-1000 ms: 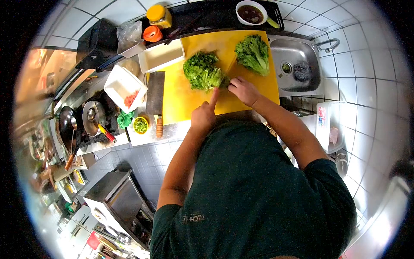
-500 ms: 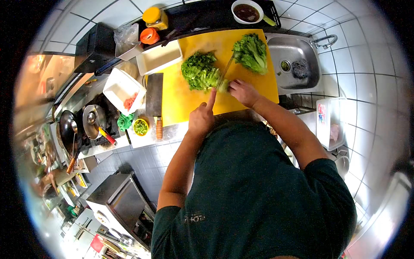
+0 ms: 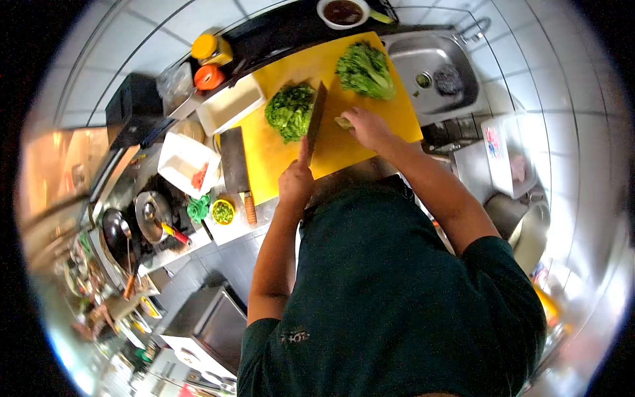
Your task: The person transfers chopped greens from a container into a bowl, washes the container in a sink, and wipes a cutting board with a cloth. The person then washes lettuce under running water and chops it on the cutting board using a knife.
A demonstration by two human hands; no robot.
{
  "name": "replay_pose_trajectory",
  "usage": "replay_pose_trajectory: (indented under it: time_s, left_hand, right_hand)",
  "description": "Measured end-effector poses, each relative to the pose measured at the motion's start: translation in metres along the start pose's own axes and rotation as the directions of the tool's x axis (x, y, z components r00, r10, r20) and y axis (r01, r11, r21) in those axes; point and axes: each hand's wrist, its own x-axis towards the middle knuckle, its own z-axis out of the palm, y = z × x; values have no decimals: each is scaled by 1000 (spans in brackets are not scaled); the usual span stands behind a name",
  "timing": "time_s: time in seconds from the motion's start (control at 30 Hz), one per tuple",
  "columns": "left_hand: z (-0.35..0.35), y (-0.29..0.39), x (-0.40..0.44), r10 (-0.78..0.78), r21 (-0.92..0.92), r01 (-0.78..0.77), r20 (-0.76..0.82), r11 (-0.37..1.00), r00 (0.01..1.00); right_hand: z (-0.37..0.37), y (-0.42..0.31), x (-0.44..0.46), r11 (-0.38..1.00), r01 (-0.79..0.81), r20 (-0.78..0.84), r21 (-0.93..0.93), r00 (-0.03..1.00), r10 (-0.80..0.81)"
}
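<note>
My left hand (image 3: 296, 182) grips a cleaver (image 3: 318, 119), its index finger stretched along the blade. The blade stands against the right side of a chopped lettuce pile (image 3: 288, 114) on the yellow cutting board (image 3: 264, 175). Between the fingers of my right hand (image 3: 368, 129) is a small pale-green lettuce stem end (image 3: 343, 123), held just above or on the board; which, I cannot tell. Uncut lettuce leaves (image 3: 365, 71) lie at the board's far right. A second cleaver (image 3: 233, 159) with a wooden handle rests along the board's left edge.
Right of the board is a steel sink (image 3: 430, 79) with a scouring pad (image 3: 448, 79). Left stand a long white tray (image 3: 228, 109), a white container (image 3: 188, 162) with red bits, and a bowl of chopped greens (image 3: 223, 212). A sauce bowl (image 3: 343, 12) sits behind; pans (image 3: 152, 215) are on the stove.
The cleaver has come out of the lettuce to the pile's right side, and the pile is more compact. My right hand has drawn away to the right with the stem end. The view has turned slightly.
</note>
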Motion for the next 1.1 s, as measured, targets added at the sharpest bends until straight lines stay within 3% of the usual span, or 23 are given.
replay_pose_trajectory:
  time_s: [0.1, 0.2, 0.23, 0.27, 0.33, 0.4, 0.43, 0.47, 0.53, 0.57, 0.6, 0.67, 0.73, 0.77, 0.8, 0.87, 0.93, 0.97, 1.0, 1.07, 1.1]
  left_hand:
    - [8, -9, 5, 3, -5, -3, 0, 1000, 1000]
    - [-4, 2, 1, 37, 28, -37, 7, 999, 999]
    - [-8, 2, -1, 65, 37, -65, 5, 997, 998]
    - [-5, 0, 0, 104, 24, -103, -22, 994, 994]
    - [5, -14, 4, 196, -16, -198, -99, 980, 976]
    - [-12, 7, 1, 21, -85, -20, 10, 996, 1000]
    - [-14, 10, 0, 28, -128, -26, 13, 991, 1000]
    - [-16, 10, 1, 30, -172, -26, 19, 985, 999]
    - [-4, -13, 8, 86, -246, -77, 24, 966, 996]
    - [-4, -11, 8, 84, -254, -71, 42, 965, 996]
    - [-10, -2, 6, 123, -226, -117, 14, 967, 992]
    - [-18, 19, 2, 153, -224, -145, 19, 964, 988]
    - [-16, 19, 1, 193, -244, -189, -9, 951, 981]
    - [-13, 13, 4, 200, -242, -199, -24, 950, 980]
    - [-9, 8, 7, 206, -240, -210, -40, 948, 978]
    - [-4, -2, 11, 184, -203, -192, -55, 960, 981]
    - [-10, 14, 3, 120, -273, -111, 13, 956, 993]
    - [-6, 4, 8, 116, -269, -112, -1, 957, 993]
    - [-4, -7, 14, 106, -262, -108, -21, 959, 994]
    - [11, -25, 23, 6, -254, -2, 16, 967, 1000]
    - [7, -23, 19, 88, -206, -97, -50, 974, 995]
  right_hand:
    - [-12, 6, -24, 962, -132, -159, 240, 972, 173]
    - [-52, 1, -90, 791, -284, -190, 543, 876, 444]
    - [-62, 7, -121, 760, -343, -203, 552, 829, 521]
    - [-60, 17, -158, 806, -239, -373, 542, 791, 485]
    - [-71, 14, -228, 600, -368, -281, 710, 634, 721]
    - [-50, 16, -308, 542, -274, -359, 794, 508, 783]
    - [-57, -2, -339, 414, -413, -266, 811, 370, 890]
    - [-51, -15, -369, 261, -326, -171, 909, 279, 945]
    - [1, -26, -429, 379, -288, -349, 879, 152, 925]
    - [14, -38, -456, 206, -608, -226, 767, 44, 973]
    - [27, -56, -472, 177, -550, -213, 816, -1, 977]
    - [82, -76, -515, 96, -623, -219, 776, -122, 968]
    - [100, -108, -531, -55, -601, -106, 798, -228, 968]
    - [153, -107, -564, -102, -498, -35, 861, -258, 966]
    - [169, -116, -576, -188, -511, 44, 838, -282, 959]
    - [217, -126, -610, -174, -815, -56, 552, -245, 968]
    - [227, -120, -597, -385, -912, 98, 141, -374, 922]
    - [212, -104, -584, -296, -943, 236, 151, -256, 937]
    - [253, -74, -593, -57, -977, 96, 206, -38, 995]
    - [197, -31, -514, 32, -919, 79, 394, 69, 994]
    - [146, -17, -461, 241, -876, -48, 417, 244, 969]
